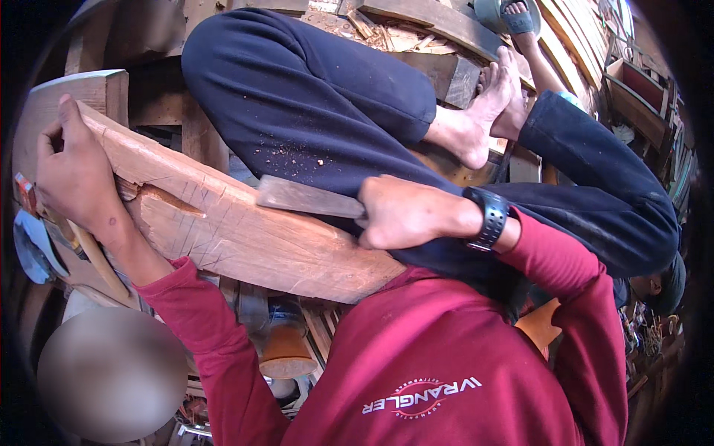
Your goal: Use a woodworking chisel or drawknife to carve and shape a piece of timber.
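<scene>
A thick, reddish wooden board [245,234] lies slantwise from the far left toward my waist, against my thigh. Pencil-like lines cross its face, and a rough split or gouge shows near its left part. My left hand [78,167] is closed round the board's upper left end, thumb raised along the edge. In my right hand [409,212] is a flat, broad, grey-brown metal tool [309,198], perhaps a rasp or wide chisel. The fist hides its grip, and its square end lies at the board's upper edge.
Wood crumbs [290,156] dot my trouser leg. Beyond my bare feet [476,123] lie planks [428,22], and another person's sandalled foot [518,16] shows there. Beside my left forearm are a wooden handle [100,260] and a blue object [33,245]. An orange, round-ended object [286,357] stands below the board.
</scene>
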`<state>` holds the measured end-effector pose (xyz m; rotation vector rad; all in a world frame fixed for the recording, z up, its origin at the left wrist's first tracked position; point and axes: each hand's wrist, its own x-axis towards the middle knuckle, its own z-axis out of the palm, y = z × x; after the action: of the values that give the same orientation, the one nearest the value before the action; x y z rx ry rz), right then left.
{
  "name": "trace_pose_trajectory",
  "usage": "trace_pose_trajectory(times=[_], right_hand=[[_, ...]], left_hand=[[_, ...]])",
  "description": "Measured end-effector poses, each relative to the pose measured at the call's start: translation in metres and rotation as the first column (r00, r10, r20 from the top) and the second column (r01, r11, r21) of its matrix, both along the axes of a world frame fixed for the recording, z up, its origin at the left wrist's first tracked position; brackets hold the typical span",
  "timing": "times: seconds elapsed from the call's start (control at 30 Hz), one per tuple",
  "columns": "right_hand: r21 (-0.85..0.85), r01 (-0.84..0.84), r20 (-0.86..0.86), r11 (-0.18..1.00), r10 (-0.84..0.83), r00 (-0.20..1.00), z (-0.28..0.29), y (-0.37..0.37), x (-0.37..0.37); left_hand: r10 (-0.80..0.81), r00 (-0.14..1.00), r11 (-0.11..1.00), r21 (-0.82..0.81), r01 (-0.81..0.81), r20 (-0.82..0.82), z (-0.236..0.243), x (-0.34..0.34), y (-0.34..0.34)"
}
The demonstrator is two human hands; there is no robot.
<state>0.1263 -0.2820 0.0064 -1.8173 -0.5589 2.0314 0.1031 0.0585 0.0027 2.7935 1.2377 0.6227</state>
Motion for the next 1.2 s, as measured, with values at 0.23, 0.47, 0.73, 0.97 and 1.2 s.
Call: trace_pose_trajectory(times=[0.23,0.47,0.73,0.97,1.2], right_hand=[[-0.045,-0.054,0.050,0.998,0.056,0.997,0.007,-0.017,-0.007],[-0.108,-0.111,-0.001,0.988,0.112,0.994,0.005,-0.009,-0.003],[0.041,0.001,0.029,0.999,-0.003,1.000,-0.002,0.019,0.002],[0.010,-0.058,0.040,0.998,0.057,0.998,0.004,0.014,0.010],[-0.005,-0.089,-0.016,0.996,0.089,0.996,0.007,0.011,0.012]], left_hand=[[0.017,1.000,1.000,-0.018,-0.017,-0.005,0.003,0.003,-0.005],[0.035,0.999,0.999,-0.004,-0.035,0.004,0.000,-0.001,0.004],[0.033,0.999,0.999,-0.019,-0.034,-0.017,0.003,0.001,-0.005],[0.009,1.000,0.999,-0.050,-0.008,0.011,0.005,0.004,-0.008],[0.038,0.999,0.999,-0.033,-0.038,-0.010,0.006,0.002,-0.006]])
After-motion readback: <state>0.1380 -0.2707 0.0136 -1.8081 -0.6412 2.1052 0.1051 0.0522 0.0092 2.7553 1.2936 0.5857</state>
